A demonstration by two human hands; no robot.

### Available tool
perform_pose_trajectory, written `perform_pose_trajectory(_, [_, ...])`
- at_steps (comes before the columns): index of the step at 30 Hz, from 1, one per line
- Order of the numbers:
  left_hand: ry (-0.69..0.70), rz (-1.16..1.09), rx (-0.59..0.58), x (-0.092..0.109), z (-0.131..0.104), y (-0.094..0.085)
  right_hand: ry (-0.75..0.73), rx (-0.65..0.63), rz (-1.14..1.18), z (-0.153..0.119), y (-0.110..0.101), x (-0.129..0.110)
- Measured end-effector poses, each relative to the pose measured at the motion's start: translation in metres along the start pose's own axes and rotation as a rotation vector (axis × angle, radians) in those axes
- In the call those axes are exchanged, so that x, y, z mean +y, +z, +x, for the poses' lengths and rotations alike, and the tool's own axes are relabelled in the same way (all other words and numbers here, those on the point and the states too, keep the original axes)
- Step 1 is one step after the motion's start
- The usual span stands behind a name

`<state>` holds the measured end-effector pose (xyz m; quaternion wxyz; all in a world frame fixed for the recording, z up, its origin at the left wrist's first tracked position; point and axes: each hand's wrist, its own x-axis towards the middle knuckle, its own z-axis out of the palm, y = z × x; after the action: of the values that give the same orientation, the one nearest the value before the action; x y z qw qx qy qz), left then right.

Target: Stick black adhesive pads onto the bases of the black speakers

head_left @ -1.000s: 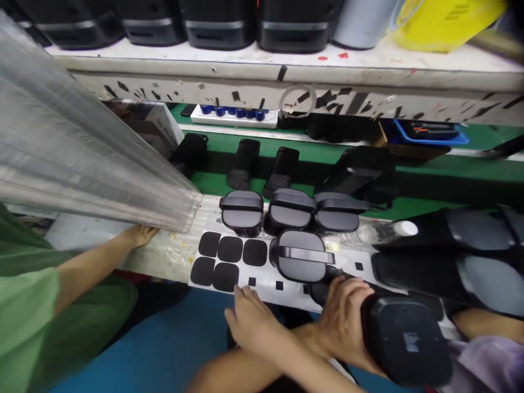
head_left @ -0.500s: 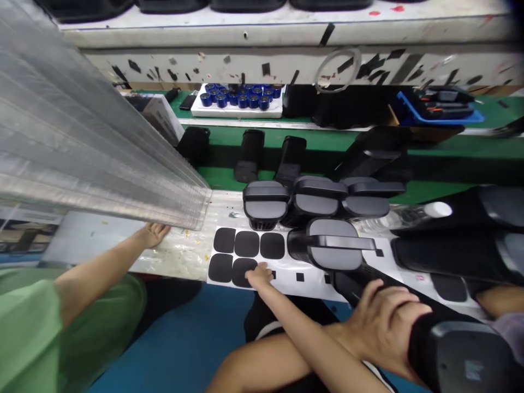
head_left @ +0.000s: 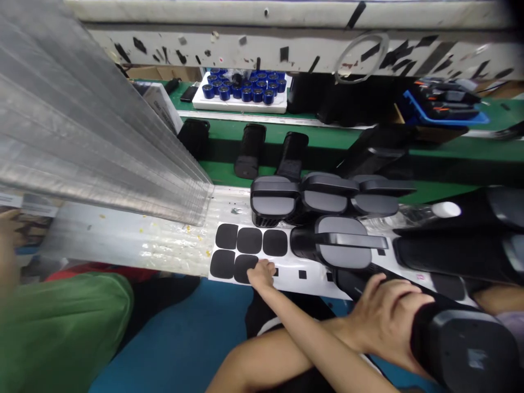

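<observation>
My left forearm lies under the right one, and my left hand (head_left: 388, 322) is wrapped round a long black device. The rounded-square end (head_left: 470, 349) of that device faces up at the lower right, with a small pale mark on it. My right hand (head_left: 262, 274) reaches across to the left, fingers closed at the right edge of a black rounded-square sticker (head_left: 243, 268). The sticker is on a white backing sheet (head_left: 286, 281) with several like it and small black squares. Beside the sheet lies a device with a grey top and a handle (head_left: 352, 240).
Several more handled black devices (head_left: 274, 199) stand behind the sheet, near a clear bottle with a white cap (head_left: 446, 209). A silvery panel (head_left: 123, 136) rises at the left. Blue caps fill a white tray (head_left: 241, 106) at the back. A co-worker's green garment (head_left: 82, 316) is lower left.
The co-worker's hand at the left has moved off the table to the far left edge. The view has shifted slightly. My own hands stay in nearly the same places.
</observation>
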<state>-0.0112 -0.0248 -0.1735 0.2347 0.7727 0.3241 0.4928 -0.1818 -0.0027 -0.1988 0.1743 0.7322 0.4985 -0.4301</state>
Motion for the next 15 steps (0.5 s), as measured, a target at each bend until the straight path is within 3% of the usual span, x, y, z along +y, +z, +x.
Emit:
perform_pose_trajectory(4, [-0.003, -0.014, -0.063, 0.001, 0.002, 0.0, -0.025, 0.07, -0.108, 0.011, -0.005, 0.002])
perform_pose_trajectory(8, [-0.002, -0.021, -0.061, -0.002, 0.004, 0.002, -0.12, 0.075, -0.236, 0.002, 0.007, -0.009])
perform_pose_trajectory(12, [-0.028, -0.06, -0.028, -0.008, 0.006, 0.001, -0.282, 0.024, -0.305, -0.032, 0.023, -0.029])
perform_pose_trajectory(15, [-0.029, -0.082, 0.011, -0.015, 0.01, 0.003, -0.571, -0.046, -0.278, -0.079, 0.029, -0.043])
